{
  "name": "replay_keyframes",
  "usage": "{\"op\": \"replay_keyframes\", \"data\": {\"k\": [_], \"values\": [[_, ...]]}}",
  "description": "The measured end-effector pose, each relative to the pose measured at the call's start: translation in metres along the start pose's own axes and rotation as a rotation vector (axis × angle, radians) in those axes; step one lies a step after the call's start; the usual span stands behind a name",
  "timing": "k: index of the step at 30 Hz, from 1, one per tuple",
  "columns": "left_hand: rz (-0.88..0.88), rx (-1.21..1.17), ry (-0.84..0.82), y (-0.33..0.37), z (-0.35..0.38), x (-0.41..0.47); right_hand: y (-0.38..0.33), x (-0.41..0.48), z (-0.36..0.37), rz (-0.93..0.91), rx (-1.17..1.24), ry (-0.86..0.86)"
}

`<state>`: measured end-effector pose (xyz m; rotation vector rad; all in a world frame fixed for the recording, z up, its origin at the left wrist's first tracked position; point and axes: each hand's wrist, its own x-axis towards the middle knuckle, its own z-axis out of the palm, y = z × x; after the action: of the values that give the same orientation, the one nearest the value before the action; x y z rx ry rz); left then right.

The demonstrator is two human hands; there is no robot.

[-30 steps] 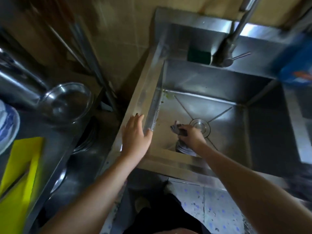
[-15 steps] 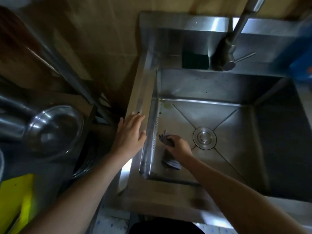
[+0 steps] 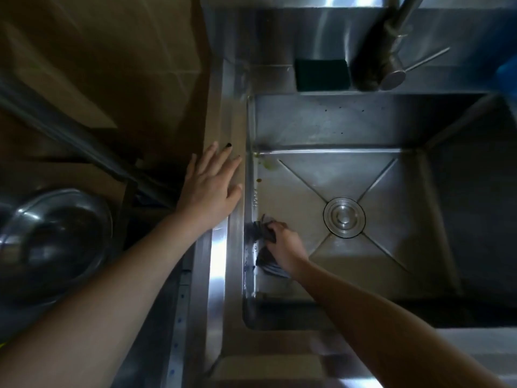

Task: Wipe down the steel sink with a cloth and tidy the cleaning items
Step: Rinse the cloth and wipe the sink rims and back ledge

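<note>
The steel sink (image 3: 363, 127) fills the middle and right of the view, with a round drain cover (image 3: 344, 217) in its floor. My right hand (image 3: 285, 246) is down inside the basin, shut on a dark grey cloth (image 3: 258, 232) that presses against the left wall near the floor. My left hand (image 3: 211, 187) lies flat with fingers spread on the sink's left rim. A dark green scrub sponge (image 3: 321, 75) rests on the back ledge beside the faucet (image 3: 386, 51).
A steel bowl (image 3: 53, 242) sits on the counter at the left. A blue object (image 3: 507, 74) shows at the right edge. Yellowish specks (image 3: 265, 163) mark the basin's far left corner. A tiled wall rises behind the left rim.
My right hand has slid the cloth from near the drain leftward to the basin's left wall. The view has tilted down over the sink. My left hand stays on the rim.
</note>
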<state>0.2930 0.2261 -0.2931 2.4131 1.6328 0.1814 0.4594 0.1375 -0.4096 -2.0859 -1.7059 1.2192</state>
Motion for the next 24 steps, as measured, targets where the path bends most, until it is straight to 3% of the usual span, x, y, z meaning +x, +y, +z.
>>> {"op": "replay_keyframes", "data": {"k": [4, 7, 10, 15, 24], "values": [[0.02, -0.042, 0.026, -0.002, 0.005, 0.001, 0.004, 0.012, 0.021, 0.04, 0.053, -0.049], [0.026, -0.062, 0.054, -0.001, 0.004, 0.001, 0.015, 0.02, 0.037, 0.014, -0.18, -0.127], [0.014, -0.07, 0.051, 0.0, 0.003, 0.0, 0.024, 0.023, 0.049, -0.087, -0.399, -0.067], [0.013, -0.068, 0.062, 0.003, 0.002, -0.003, 0.032, 0.025, 0.061, -0.242, -0.495, -0.054], [0.021, -0.051, 0.058, 0.003, 0.0, -0.002, 0.03, 0.024, 0.079, -0.211, -0.503, 0.14]]}}
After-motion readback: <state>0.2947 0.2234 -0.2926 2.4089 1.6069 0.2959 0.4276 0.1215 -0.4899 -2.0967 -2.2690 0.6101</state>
